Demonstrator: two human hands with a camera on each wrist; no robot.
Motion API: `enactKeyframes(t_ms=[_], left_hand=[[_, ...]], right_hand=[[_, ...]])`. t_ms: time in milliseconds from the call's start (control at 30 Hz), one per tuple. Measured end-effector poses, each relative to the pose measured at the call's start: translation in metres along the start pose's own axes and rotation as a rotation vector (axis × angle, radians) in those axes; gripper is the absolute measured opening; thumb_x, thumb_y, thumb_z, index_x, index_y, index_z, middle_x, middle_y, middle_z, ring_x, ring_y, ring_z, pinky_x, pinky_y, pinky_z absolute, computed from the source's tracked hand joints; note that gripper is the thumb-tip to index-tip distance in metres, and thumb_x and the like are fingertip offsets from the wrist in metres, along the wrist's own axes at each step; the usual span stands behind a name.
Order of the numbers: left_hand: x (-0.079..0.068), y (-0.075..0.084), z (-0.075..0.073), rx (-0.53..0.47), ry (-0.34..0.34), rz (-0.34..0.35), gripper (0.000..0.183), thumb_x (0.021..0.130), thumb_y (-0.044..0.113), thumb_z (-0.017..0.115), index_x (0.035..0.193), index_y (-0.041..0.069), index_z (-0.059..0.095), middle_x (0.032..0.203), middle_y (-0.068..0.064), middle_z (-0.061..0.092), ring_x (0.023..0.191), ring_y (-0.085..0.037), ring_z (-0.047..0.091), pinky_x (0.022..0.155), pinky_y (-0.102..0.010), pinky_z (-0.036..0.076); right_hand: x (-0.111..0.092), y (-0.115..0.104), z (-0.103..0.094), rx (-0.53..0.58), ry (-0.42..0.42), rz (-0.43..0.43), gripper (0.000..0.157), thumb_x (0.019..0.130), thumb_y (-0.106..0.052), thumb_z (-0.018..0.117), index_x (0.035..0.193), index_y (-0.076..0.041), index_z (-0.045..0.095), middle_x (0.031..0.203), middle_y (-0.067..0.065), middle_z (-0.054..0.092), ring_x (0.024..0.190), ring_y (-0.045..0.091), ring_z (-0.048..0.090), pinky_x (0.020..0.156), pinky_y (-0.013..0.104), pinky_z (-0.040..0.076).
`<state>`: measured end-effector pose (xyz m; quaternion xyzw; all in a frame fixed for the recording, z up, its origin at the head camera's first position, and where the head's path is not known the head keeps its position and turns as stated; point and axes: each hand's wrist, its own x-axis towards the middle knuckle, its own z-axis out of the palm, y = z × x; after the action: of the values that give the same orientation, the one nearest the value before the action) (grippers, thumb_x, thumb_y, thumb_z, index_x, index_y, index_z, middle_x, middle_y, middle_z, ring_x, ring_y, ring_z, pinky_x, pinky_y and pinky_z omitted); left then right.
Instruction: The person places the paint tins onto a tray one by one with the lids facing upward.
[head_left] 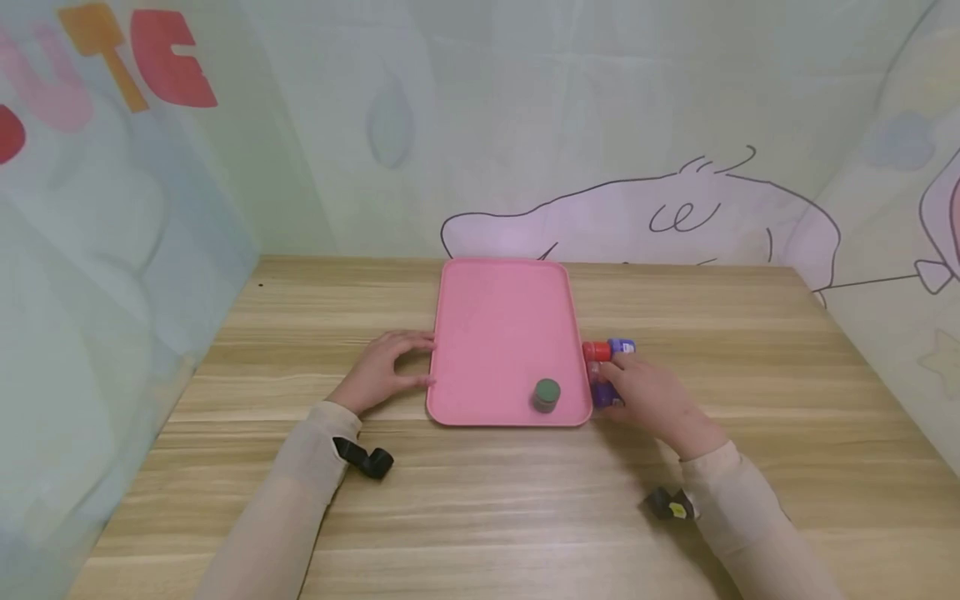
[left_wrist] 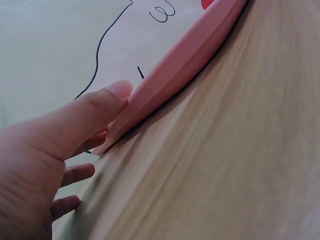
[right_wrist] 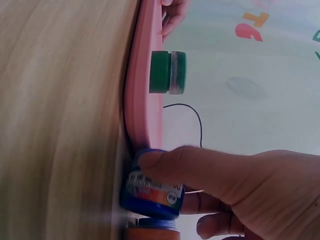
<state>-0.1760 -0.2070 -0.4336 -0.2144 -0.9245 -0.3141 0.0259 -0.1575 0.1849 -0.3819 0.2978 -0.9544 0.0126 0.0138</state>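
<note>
- You have one pink tray (head_left: 502, 325), lying flat on one table (head_left: 465, 517); one green jar (head_left: 547, 395) stands upright on it, near the tray's close right corner.
- Just right of the tray you have at least three more small jars: one red jar (head_left: 597, 352), one light blue jar (head_left: 622, 346) beside it, and one dark blue jar (head_left: 606, 395) nearer you; your fingers cover part of the group, so the full count cannot be told.
- Your right wrist view also shows part of one orange jar (right_wrist: 152, 234) with a blue lid, next to the dark blue one; which jar this is in the head view, you cannot tell.
- Your right hand (head_left: 648, 396) reaches in from the right, back up; thumb and fingers are clamped on the dark blue jar, thumb on its near face, fingers behind.
- Your left hand (head_left: 382, 371) rests at the tray's left edge, thumb and fingers apart in a wide curve; their tips touch the rim, clamped on nothing.
- Your two pale sleeves (head_left: 277, 500) each show one black device (head_left: 363, 458) at the wrist.
- The tray is smooth, with rounded corners and a low raised rim; the jars are short cylinders, the dark blue one bearing a printed label; the tabletop has streaky wood grain.
</note>
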Motion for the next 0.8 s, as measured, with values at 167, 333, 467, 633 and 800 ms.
enactKeyframes(t_ms=[167, 333, 467, 633, 800], left_hand=[[0.0001, -0.0011, 0.0005, -0.004, -0.002, -0.001, 0.057, 0.081, 0.04, 0.076, 0.13, 0.016, 0.061, 0.144, -0.006, 0.052, 0.135, -0.03, 0.042, 0.116, -0.054, 0.026], [-0.0001, -0.001, 0.0004, -0.013, -0.001, 0.002, 0.056, 0.081, 0.039, 0.076, 0.129, 0.015, 0.061, 0.144, -0.006, 0.052, 0.135, -0.03, 0.042, 0.116, -0.054, 0.026], [0.0, -0.0016, 0.0003, -0.018, 0.001, 0.007, 0.056, 0.081, 0.039, 0.076, 0.129, 0.015, 0.061, 0.143, -0.006, 0.053, 0.135, -0.03, 0.042, 0.116, -0.054, 0.026], [-0.0001, -0.0021, 0.0002, -0.019, 0.005, 0.009, 0.056, 0.08, 0.038, 0.076, 0.129, 0.015, 0.061, 0.143, -0.006, 0.053, 0.135, -0.03, 0.042, 0.116, -0.054, 0.026], [-0.0002, -0.0012, 0.0002, -0.023, 0.008, 0.01, 0.056, 0.08, 0.038, 0.077, 0.128, 0.015, 0.062, 0.142, -0.006, 0.054, 0.134, -0.03, 0.043, 0.115, -0.053, 0.027]], right_hand=[[-0.0005, 0.0013, -0.0018, 0.02, -0.005, 0.002, 0.041, 0.073, -0.03, 0.084, 0.101, -0.007, 0.065, 0.096, 0.006, 0.067, 0.09, 0.023, 0.064, 0.083, 0.041, 0.058], [-0.0008, 0.0012, -0.0044, 0.039, -0.02, 0.014, 0.042, 0.074, -0.033, 0.083, 0.101, -0.008, 0.064, 0.096, 0.006, 0.068, 0.089, 0.02, 0.064, 0.083, 0.04, 0.059], [-0.0012, 0.0013, -0.0055, 0.061, -0.006, 0.006, 0.04, 0.074, -0.034, 0.082, 0.098, -0.008, 0.064, 0.089, 0.002, 0.065, 0.078, 0.014, 0.058, 0.074, 0.033, 0.058], [-0.0016, 0.0027, -0.0071, 0.101, 0.02, -0.013, 0.035, 0.075, -0.032, 0.081, 0.093, -0.009, 0.062, 0.081, -0.001, 0.059, 0.069, 0.01, 0.05, 0.063, 0.025, 0.051], [-0.002, 0.0043, -0.0083, 0.153, 0.017, 0.0, 0.035, 0.076, -0.031, 0.081, 0.097, -0.009, 0.063, 0.084, -0.001, 0.062, 0.069, 0.008, 0.051, 0.062, 0.022, 0.049]])
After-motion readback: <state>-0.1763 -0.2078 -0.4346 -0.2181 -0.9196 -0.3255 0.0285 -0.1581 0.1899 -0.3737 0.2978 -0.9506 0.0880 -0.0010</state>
